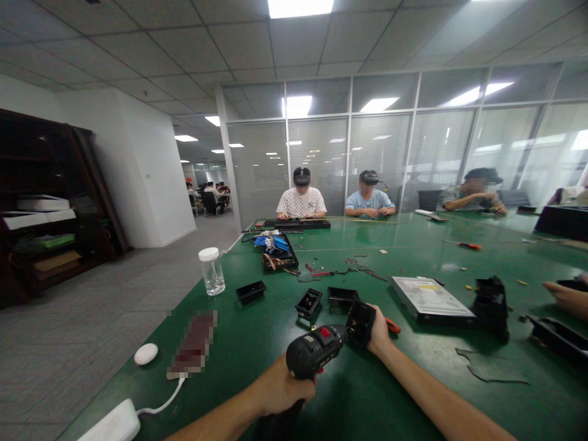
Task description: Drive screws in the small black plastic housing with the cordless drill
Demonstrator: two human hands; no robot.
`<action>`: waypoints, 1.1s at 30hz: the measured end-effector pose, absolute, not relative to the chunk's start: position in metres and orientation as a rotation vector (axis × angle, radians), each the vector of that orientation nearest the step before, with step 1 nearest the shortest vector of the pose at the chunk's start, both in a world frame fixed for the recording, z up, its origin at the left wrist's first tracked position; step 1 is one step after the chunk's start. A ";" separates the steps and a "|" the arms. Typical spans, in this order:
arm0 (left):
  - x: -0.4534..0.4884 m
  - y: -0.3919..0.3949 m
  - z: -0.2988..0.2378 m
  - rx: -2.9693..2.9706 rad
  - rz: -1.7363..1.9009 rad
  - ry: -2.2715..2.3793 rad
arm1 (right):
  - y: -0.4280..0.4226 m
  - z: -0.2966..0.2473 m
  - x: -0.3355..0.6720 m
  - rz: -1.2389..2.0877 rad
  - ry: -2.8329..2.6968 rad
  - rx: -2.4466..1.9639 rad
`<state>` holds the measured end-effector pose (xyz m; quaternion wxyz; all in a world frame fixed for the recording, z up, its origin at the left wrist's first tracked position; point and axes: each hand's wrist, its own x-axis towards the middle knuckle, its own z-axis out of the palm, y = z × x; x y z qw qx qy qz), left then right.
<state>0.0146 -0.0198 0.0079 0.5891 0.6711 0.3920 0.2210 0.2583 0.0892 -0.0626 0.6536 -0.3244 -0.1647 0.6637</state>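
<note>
My left hand (285, 387) is wrapped round the grip of a black cordless drill (312, 354) with a red switch on top. The drill points right, its nose at a small black plastic housing (361, 321). My right hand (379, 332) grips that housing from its right side, tilted up off the table. Whether the bit touches a screw inside is too small to tell. Just beyond lie similar black housings: one (309, 304) near the drill, another (343, 296) behind the held one, a third (250, 292) farther left. An orange-handled tool (392, 326) shows beside my right hand.
On the green table (257, 380) are a silver disc drive (432, 298), a clear jar (212, 275), a blurred phone (195, 343) on a white cable, a black tray of wires (280, 251) and a red screwdriver (468, 245). Co-workers sit opposite; another person's hand (567, 297) is at right.
</note>
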 end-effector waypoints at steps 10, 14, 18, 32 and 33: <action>0.015 -0.019 0.003 1.547 0.541 0.921 | 0.090 -0.063 0.259 1.498 -0.361 -0.765; 0.014 -0.019 0.003 1.531 0.532 0.899 | 0.090 -0.064 0.259 1.481 -0.341 -0.755; 0.014 -0.019 0.004 1.527 0.530 0.887 | 0.089 -0.062 0.258 1.495 -0.355 -0.755; 0.014 -0.017 -0.002 1.543 0.565 0.878 | 0.090 -0.063 0.258 1.509 -0.348 -0.711; 0.014 -0.017 -0.002 1.547 0.562 0.878 | 0.090 -0.063 0.259 1.507 -0.346 -0.712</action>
